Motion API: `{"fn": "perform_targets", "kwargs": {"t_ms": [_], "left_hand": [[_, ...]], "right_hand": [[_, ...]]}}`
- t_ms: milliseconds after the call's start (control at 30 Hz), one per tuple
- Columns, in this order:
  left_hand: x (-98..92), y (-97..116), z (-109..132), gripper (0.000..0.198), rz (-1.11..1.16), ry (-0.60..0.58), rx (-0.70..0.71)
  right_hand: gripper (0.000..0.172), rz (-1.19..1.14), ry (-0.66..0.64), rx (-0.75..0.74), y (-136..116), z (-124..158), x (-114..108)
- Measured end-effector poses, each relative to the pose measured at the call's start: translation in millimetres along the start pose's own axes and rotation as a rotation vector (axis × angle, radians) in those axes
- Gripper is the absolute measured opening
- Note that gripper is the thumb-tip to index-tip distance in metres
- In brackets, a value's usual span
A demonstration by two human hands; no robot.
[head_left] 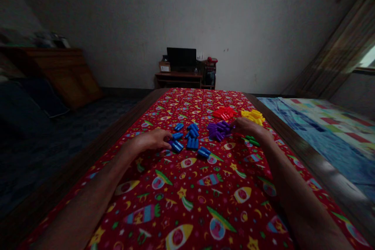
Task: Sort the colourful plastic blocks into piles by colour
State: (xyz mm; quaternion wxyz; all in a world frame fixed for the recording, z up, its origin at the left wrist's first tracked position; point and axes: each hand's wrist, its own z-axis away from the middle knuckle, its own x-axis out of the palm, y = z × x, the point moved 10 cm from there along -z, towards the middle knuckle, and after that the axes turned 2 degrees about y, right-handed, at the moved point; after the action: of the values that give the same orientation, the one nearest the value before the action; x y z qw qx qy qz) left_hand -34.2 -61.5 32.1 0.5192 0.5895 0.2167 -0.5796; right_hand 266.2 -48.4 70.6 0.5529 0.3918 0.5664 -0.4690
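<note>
Small plastic tube-shaped pieces lie sorted by colour on a red rocket-print cloth [187, 187]. Blue pieces [191, 138] are spread in the middle, a purple pile [218, 129] sits to their right, with red pieces [224, 112] and yellow pieces [253, 115] further back and a few green pieces [252, 140] at the right. My left hand [154, 140] rests on the cloth with fingers curled, its fingertips touching the leftmost blue pieces. My right hand [247, 126] lies palm down between the purple pile and the green pieces, fingers bent toward the purple ones.
The cloth covers a long wooden table [293, 134]. A low desk with a dark monitor [181, 59] stands at the far wall. A wooden cabinet [66, 72] is at the left, and a patterned bed cover [328, 125] at the right.
</note>
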Motion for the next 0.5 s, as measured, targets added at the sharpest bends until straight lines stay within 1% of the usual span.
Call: {"fn": "perform_targets", "kwargs": {"t_ms": [67,133,233,300,367,400,467,500], "left_hand": [[7.8,4,-1,0.016,-0.064,-0.045,-0.028],[6.8,7,-1,0.013,-0.103,-0.022,-0.04],[-5.3,0,2,0.013,-0.102,0.054,-0.082],[-19.6,-9,4,0.012,-0.085,0.129,-0.122],[-37.2,-10,6,0.014,-0.04,0.24,-0.137],[-45.5,-5,8,0.017,0.007,0.307,-0.12],[-53.6,14,9,0.024,0.173,0.403,-0.037],[-51.8,27,9,0.027,0.291,0.413,0.022]], "right_hand": [[0.022,0.03,-0.052,0.022,-1,0,8],[0.024,0.063,-0.058,0.067,-1,0,9],[0.027,0.113,0.027,0.107,-1,2,-4],[0.026,0.114,0.118,0.105,-7,5,-18],[0.026,0.058,0.214,0.048,-26,9,-30],[0.028,0.002,0.258,-0.022,-42,12,-35],[0.03,-0.16,0.334,-0.233,-86,21,-40],[0.029,-0.252,0.361,-0.351,-109,27,-41]]}}
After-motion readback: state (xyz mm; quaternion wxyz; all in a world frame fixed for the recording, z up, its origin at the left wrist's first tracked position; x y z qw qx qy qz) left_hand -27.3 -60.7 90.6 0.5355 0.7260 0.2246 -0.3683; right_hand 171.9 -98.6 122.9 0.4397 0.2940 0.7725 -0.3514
